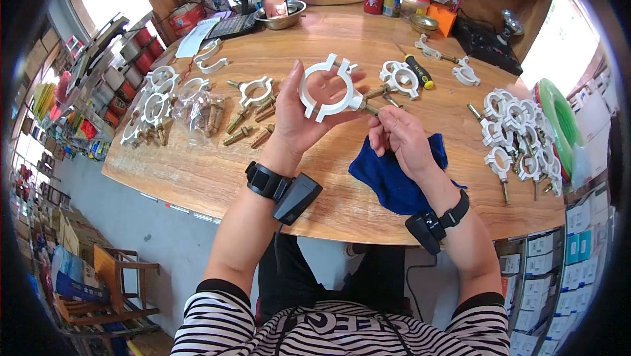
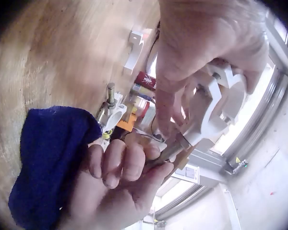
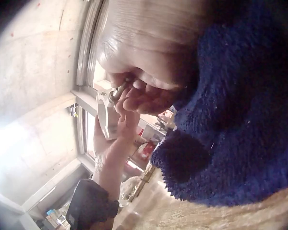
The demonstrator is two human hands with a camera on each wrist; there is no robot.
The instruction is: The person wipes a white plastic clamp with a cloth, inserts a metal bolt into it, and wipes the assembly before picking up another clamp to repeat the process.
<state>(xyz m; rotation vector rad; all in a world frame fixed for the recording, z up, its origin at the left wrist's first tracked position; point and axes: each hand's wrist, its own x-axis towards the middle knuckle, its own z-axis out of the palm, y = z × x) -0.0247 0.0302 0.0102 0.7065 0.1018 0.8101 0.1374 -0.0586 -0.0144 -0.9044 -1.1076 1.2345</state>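
The white ring clamp (image 1: 342,104) is up over the counter (image 1: 335,191), held by the left hand (image 1: 298,116) between thumb and fingers; its bolt (image 1: 372,110) runs right and slightly nearward — toward the right hand (image 1: 404,140), the one closer to it, which pinches its end. A blue cloth (image 1: 394,182) lies beneath that hand; a second clamp (image 1: 386,71) and a screwdriver (image 1: 419,72) sit beyond — loose bolts (image 1: 238,134) lie left.

Your head view bright, white glare beyond the tabletop (image 1: 328,188), fisheye edges blackened, your wrist views hazier, softer
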